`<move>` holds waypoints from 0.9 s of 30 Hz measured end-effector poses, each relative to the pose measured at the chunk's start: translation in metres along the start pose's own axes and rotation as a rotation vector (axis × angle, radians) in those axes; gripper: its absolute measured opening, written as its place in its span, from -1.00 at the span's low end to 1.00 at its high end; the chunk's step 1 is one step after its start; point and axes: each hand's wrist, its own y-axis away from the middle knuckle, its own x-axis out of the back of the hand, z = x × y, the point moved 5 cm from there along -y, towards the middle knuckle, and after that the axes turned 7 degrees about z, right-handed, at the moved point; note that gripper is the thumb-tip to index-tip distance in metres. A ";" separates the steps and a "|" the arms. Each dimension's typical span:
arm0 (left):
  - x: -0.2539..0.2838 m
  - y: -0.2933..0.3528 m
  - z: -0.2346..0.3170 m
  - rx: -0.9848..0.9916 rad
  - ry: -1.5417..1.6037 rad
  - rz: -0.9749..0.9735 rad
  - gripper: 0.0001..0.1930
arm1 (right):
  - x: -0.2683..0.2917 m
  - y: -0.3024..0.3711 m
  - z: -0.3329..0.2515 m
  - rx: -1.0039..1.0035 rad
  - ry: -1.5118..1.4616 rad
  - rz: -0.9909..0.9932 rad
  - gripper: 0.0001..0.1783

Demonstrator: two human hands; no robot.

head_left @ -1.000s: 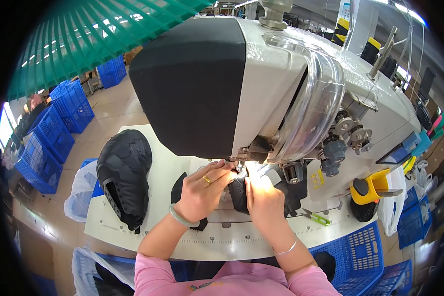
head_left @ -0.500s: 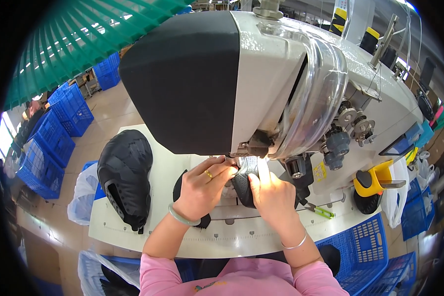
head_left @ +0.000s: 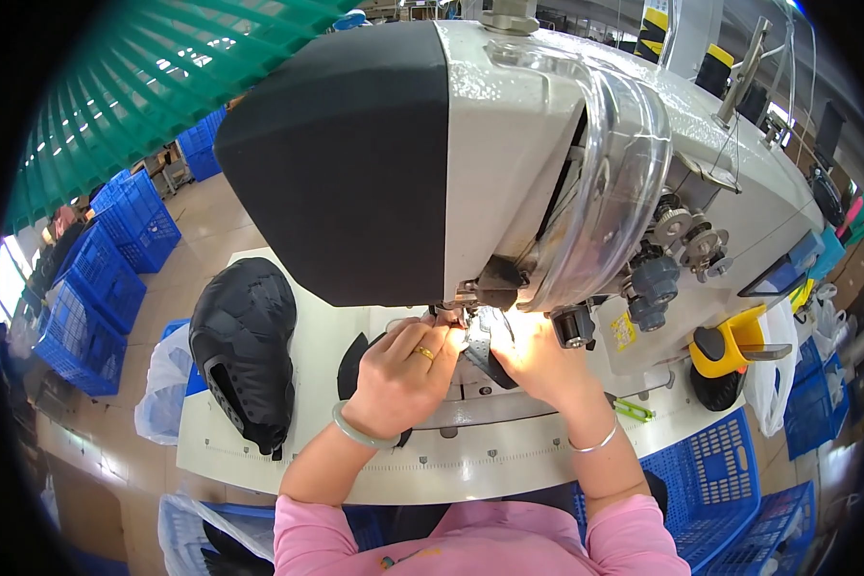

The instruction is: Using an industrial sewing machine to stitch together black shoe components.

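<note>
Under the needle area of a large sewing machine [head_left: 509, 144], a black shoe upper piece [head_left: 491, 365] with small perforations lies between my hands. My left hand [head_left: 408, 365] is closed on its left edge, fingertips pinched close to the presser foot. My right hand [head_left: 540, 360] grips the other side, thumb hidden from clear view by the bright lamp glare. The needle point itself is hidden behind the machine head. More black material [head_left: 353, 367] shows beside my left hand on the white table [head_left: 307, 470].
Black shoe uppers [head_left: 245, 350] lie at the table's left. Green-handled snips [head_left: 634, 410] and a yellow-and-black holder [head_left: 734, 343] are at the right. Blue crates [head_left: 706, 470] stand below the table; others [head_left: 134, 221] line the floor at left. A green ribbed guard [head_left: 154, 86] hangs upper left.
The shoe upper piece has turned and tilted beneath the machine head. My right hand has moved slightly right and up, and its fingers now fold over more; the left stays close to the needle area.
</note>
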 end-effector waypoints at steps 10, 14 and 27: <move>0.006 -0.006 -0.009 0.081 0.157 0.082 -0.86 | 0.012 -0.023 0.010 0.052 -0.201 0.075 -0.55; -0.002 0.002 -0.029 0.303 0.341 0.108 -0.91 | 0.002 -0.030 0.008 0.112 -0.090 0.070 -0.58; -0.062 0.036 -0.069 0.947 0.823 0.100 -0.93 | 0.011 0.030 -0.017 0.512 -0.001 0.608 -0.52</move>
